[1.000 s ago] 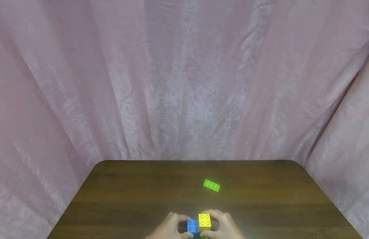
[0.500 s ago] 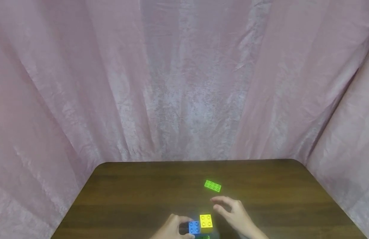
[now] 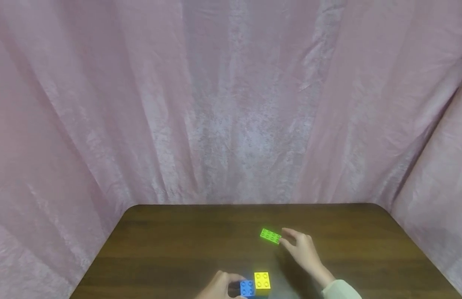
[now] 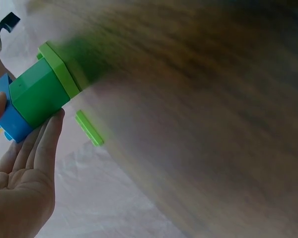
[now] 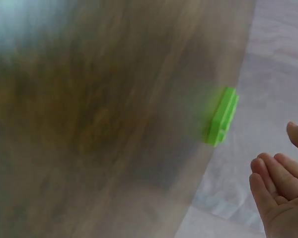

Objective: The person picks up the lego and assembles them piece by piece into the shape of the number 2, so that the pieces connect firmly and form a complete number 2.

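Observation:
My left hand (image 3: 220, 285) pinches a stack of toy building bricks near the table's front edge. In the left wrist view that stack shows a blue brick (image 4: 14, 119) on a green brick (image 4: 39, 94), with a light green plate brick (image 4: 62, 72) at its base. A yellow brick (image 3: 262, 282) stands right beside the blue one. Farther back lies a loose light green studded plate brick (image 3: 270, 236). My right hand (image 3: 302, 250) has its thumb and fingers parted at that loose brick's right end; the right wrist view shows nothing between them.
The brown wooden table (image 3: 171, 241) has rounded back corners. Pink curtains (image 3: 238, 104) hang behind it and along both sides. A pale sleeve (image 3: 341, 290) covers the right forearm.
My right hand has let go of the yellow brick and moved forward and right to the loose light green brick. My left hand has stayed on the stack.

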`<state>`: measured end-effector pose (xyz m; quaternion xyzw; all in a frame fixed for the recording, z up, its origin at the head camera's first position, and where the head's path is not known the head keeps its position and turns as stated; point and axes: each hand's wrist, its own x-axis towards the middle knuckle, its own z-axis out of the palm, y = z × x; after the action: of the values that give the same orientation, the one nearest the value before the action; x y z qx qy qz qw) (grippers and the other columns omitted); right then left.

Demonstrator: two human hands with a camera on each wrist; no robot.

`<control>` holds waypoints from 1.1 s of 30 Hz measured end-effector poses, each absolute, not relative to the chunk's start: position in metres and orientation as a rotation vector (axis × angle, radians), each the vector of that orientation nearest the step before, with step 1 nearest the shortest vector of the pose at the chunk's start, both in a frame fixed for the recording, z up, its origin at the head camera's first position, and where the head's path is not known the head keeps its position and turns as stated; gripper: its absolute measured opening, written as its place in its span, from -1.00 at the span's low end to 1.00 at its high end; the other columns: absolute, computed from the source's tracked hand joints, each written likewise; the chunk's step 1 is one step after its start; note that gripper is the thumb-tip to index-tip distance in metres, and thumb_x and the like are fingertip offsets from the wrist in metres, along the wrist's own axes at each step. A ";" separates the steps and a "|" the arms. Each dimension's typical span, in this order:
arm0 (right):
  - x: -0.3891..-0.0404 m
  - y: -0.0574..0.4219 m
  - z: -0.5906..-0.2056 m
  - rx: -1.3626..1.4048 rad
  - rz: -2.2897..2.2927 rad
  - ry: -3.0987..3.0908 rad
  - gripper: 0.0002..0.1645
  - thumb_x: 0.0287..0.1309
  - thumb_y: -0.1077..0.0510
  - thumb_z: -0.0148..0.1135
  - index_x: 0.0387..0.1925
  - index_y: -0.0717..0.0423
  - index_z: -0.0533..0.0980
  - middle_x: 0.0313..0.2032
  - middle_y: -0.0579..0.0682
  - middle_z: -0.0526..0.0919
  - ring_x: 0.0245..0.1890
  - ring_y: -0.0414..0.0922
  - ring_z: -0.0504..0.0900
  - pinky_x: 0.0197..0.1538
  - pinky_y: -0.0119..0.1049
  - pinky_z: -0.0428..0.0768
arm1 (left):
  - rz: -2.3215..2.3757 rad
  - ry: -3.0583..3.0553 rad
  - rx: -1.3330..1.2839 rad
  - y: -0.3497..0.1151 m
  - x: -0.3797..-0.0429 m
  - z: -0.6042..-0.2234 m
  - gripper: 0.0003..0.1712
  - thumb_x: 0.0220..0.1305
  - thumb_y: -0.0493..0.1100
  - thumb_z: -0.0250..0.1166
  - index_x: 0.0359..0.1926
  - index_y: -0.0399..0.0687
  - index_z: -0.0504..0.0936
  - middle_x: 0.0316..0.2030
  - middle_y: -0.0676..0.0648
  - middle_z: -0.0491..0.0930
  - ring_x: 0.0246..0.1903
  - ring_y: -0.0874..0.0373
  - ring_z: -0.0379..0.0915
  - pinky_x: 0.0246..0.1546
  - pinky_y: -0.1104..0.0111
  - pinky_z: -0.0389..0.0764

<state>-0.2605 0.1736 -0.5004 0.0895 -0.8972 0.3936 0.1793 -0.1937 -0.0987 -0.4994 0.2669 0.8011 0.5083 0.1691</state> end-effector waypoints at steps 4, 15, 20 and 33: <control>-0.271 0.175 -0.504 0.233 1.102 -2.637 -0.59 0.09 0.23 0.37 -0.02 0.34 0.60 -0.04 0.27 0.70 -0.07 0.13 0.71 0.07 0.05 0.65 | 1.456 2.279 0.783 -0.099 -0.195 -0.500 -0.65 0.01 -0.31 0.41 -0.13 -0.36 0.68 -0.24 -0.20 0.76 -0.27 0.34 0.68 -0.18 0.52 0.68; -0.286 0.171 -0.510 0.243 1.061 -2.757 -0.44 -0.01 0.23 0.43 0.05 0.38 0.54 0.03 0.34 0.65 -0.04 0.18 0.68 0.13 0.11 0.60 | 1.428 2.304 0.768 -0.098 -0.194 -0.498 -0.67 0.02 -0.29 0.43 -0.13 -0.32 0.69 -0.26 -0.14 0.77 -0.27 0.38 0.65 -0.17 0.55 0.64; -0.289 0.168 -0.511 0.262 0.949 -2.836 -0.33 -0.10 0.16 0.49 0.08 0.36 0.52 0.04 0.35 0.62 0.05 0.27 0.60 0.15 0.15 0.57 | 1.443 2.280 0.745 -0.099 -0.193 -0.499 -0.66 0.03 -0.29 0.41 -0.12 -0.34 0.68 -0.25 -0.14 0.77 -0.26 0.37 0.66 -0.17 0.54 0.66; -0.297 0.167 -0.522 0.270 0.833 -2.881 -0.52 -0.12 0.16 0.52 -0.11 0.32 0.64 -0.23 0.12 0.67 -0.21 -0.02 0.62 -0.11 -0.04 0.64 | 1.432 2.294 0.777 -0.099 -0.193 -0.498 -0.65 0.03 -0.29 0.41 -0.12 -0.35 0.67 -0.25 -0.16 0.77 -0.27 0.38 0.65 -0.16 0.56 0.64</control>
<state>-0.2975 0.1669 -0.5218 0.0895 -0.9547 0.2762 0.0653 -0.1928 -0.0992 -0.4978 0.2725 0.8043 0.5022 0.1632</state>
